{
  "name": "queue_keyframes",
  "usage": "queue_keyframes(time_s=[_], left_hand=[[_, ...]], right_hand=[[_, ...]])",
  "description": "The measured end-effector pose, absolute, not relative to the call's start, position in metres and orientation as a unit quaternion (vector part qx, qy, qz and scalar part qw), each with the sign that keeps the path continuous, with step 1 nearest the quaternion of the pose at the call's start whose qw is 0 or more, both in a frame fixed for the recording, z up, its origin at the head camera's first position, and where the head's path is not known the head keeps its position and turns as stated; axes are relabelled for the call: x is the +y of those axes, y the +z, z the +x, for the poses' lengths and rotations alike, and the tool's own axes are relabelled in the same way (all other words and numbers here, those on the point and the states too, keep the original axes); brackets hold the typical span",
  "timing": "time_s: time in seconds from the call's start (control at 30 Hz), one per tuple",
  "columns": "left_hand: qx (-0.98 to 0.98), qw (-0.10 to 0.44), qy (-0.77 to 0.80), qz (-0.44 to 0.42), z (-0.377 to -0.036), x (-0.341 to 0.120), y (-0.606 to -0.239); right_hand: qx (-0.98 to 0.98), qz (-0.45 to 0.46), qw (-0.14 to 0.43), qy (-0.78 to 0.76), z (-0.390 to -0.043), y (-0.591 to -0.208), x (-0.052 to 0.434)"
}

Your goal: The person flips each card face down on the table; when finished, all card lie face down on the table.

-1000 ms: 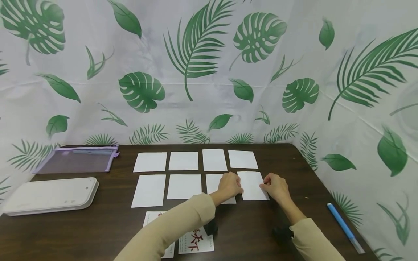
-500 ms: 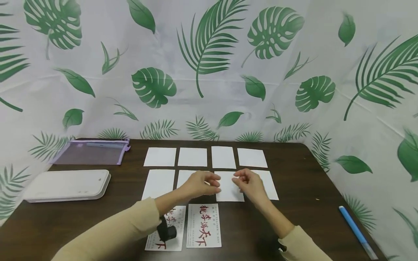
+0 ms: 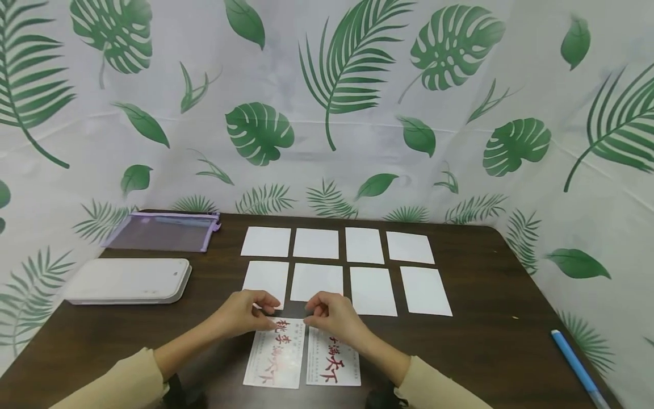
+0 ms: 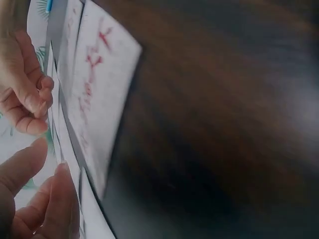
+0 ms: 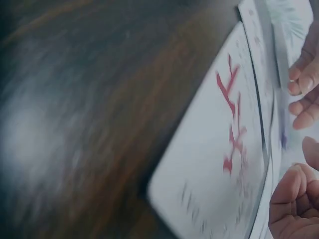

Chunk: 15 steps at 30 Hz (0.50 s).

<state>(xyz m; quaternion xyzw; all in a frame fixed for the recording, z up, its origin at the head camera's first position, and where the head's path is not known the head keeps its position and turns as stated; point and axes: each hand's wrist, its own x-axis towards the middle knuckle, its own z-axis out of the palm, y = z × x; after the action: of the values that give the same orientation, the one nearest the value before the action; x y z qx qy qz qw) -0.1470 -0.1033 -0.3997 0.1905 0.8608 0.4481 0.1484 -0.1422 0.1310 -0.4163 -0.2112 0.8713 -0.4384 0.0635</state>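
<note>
Two white printed cards with red Chinese characters, a left card (image 3: 276, 358) and a right card (image 3: 334, 363), lie side by side at the front of the table. My left hand (image 3: 245, 312) is over the top left corner of the left card, with thumb and fingers apart. Over the upper edge of the right card is my right hand (image 3: 334, 318), its fingers loosely bent. A gap shows between the left thumb and fingers (image 4: 62, 199) in the left wrist view. Nothing is seen held in either hand; whether fingertips touch the cards is hard to tell.
Beyond the hands, several blank white cards, such as a front-row card (image 3: 373, 292), lie in two rows. A white case (image 3: 130, 281) and a purple mesh zip pouch (image 3: 163, 233) are at left. A blue pen (image 3: 577, 360) lies near the right edge.
Both hands have come away from the front-row blank cards, moving left and nearer to the printed cards. The rightmost front blank card is now uncovered. The head view has shifted to the left.
</note>
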Motion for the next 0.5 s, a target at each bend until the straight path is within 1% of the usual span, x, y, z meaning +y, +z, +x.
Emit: queue_keyframes(time_s=[0.13,0.23,0.33,0.5], left_hand=[[0.87,0.127,0.434,0.197,-0.142,-0.115,-0.406],[0.872,0.123,0.43,0.199,-0.14,-0.12,-0.41],[0.872,0.122,0.431,0.198,-0.137,-0.123,-0.414],[0.881,0.105,0.414,0.204,-0.135,-0.123,-0.417]], right_hand=[[0.881,-0.222,0.072,-0.412,-0.14,-0.42,0.12],[0.887,-0.223,0.079,-0.398,-0.137,-0.421,0.115],[0.896,-0.223,0.073,-0.378,-0.136,-0.422,0.112],[0.909,-0.22,0.059,-0.349,-0.136,-0.424,0.11]])
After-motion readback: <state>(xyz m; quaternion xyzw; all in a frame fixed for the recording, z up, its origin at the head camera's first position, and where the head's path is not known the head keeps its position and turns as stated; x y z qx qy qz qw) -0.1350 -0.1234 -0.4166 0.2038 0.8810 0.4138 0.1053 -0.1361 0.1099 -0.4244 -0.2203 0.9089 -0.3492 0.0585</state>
